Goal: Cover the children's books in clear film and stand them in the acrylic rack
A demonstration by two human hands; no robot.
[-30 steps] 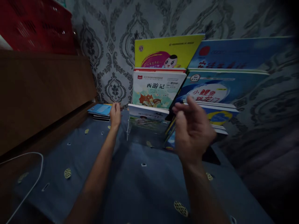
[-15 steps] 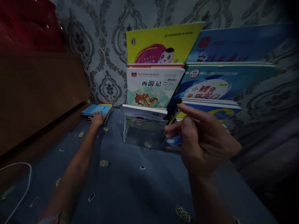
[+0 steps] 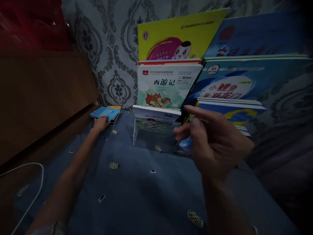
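Observation:
My left hand reaches to the near edge of a small stack of books, its fingers closed on the light blue book on top. An orange-yellow book peeks out beneath it. My right hand is raised in front of the rack, fingers loosely bent and apart, with nothing visible between them. Behind it, a clear tiered rack holds upright books in two columns: a yellow book, a white-and-green book, a dark landscape-cover book, a teal book and blue books.
The rack stands on a blue-grey patterned cloth against a patterned wall. A wooden cabinet borders the left side, with a red bag on top. A white cable curves at lower left. Dark fabric lies at right.
My view has shifted a little, so the rack appears further right and higher. My left fingers have drawn in at the stack's near edge, and more of the orange-yellow book shows. The right hand keeps its pose.

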